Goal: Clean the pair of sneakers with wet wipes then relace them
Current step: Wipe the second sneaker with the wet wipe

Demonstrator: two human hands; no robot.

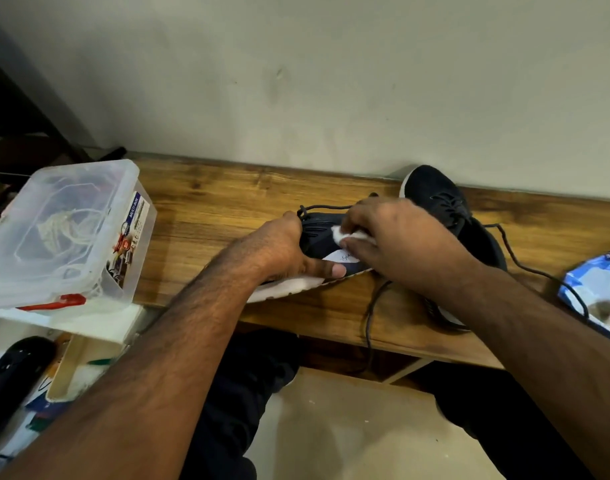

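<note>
While your left hand (289, 251) clamps the dark navy knit sneaker with a white foam sole (317, 237) on its side against the brown wooden tabletop (206, 206), your right hand (393, 237) pinches a crumpled white wet wipe (345, 233) and presses it to the upper. Expect the shoe to be light, its knit soft and yielding, its sole stiffer; the sole edge and heel look like the firmest places to hold. The second dark sneaker (442, 202) lies just behind your right hand, near the wall, its dark loose lace (525, 261) trailing toward the blue wipe packet (594, 292) at the right edge. Another lace hangs over the front edge and may snag your wrist. A clear plastic storage box (64, 230) stands well apart at the left.
</note>
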